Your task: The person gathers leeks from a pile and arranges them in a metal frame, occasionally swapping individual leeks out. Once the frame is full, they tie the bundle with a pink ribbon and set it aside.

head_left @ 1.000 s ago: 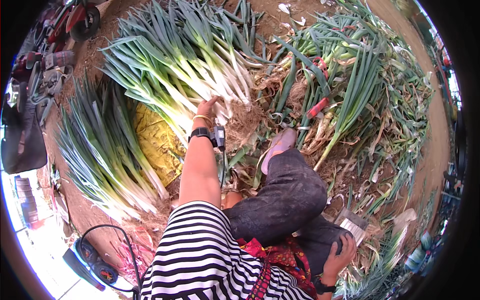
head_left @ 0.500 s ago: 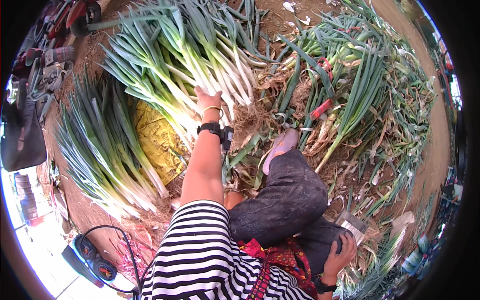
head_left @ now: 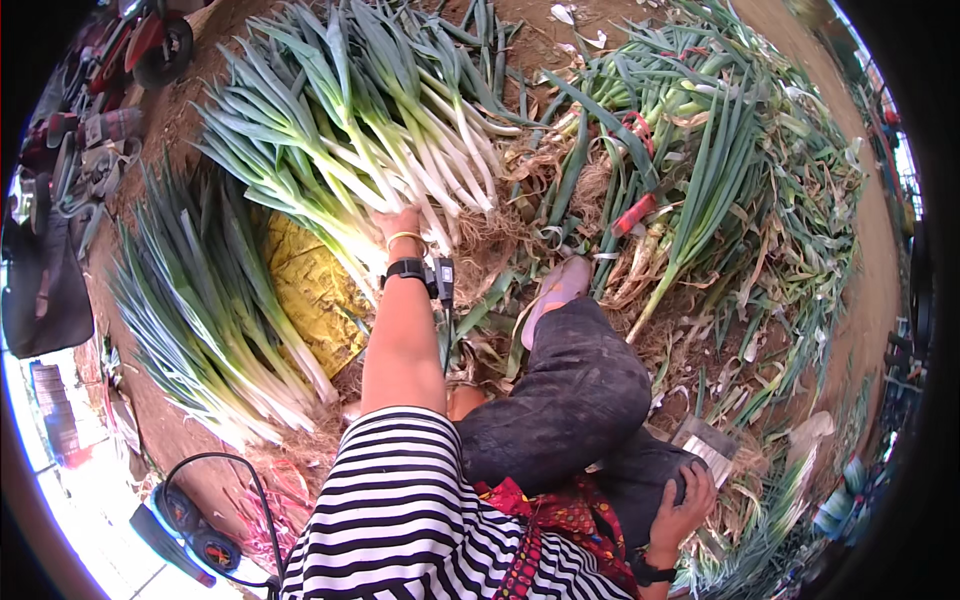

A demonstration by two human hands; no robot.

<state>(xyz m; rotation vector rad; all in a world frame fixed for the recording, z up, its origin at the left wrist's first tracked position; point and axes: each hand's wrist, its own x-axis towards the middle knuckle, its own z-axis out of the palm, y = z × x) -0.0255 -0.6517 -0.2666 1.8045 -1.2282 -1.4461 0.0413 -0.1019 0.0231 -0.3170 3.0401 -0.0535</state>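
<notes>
A big pile of green onions [head_left: 330, 120], with white stalks and roots toward me, lies at the upper middle. My left hand [head_left: 402, 222] reaches into its white lower stalks, fingers closed around some of them; how many cannot be told. Beside the pile, a second bundle of green onions [head_left: 215, 310] lies on the left. A yellow sheet [head_left: 315, 290] shows between the two. My right hand [head_left: 682, 505] rests on my dark-trousered knee, fingers spread and holding nothing.
Onion trimmings and leaves [head_left: 790, 240] heap up on the right, with a red-handled tool [head_left: 635, 214] among them. My shoe [head_left: 567, 280] stands in front of the roots. A black cable [head_left: 262, 490] loops at lower left. A wheel [head_left: 163, 52] shows at upper left.
My left hand has moved slightly left and toward me at the stalks, and its fingers look more closed in. The view has shifted a little. My right hand stays on the knee.
</notes>
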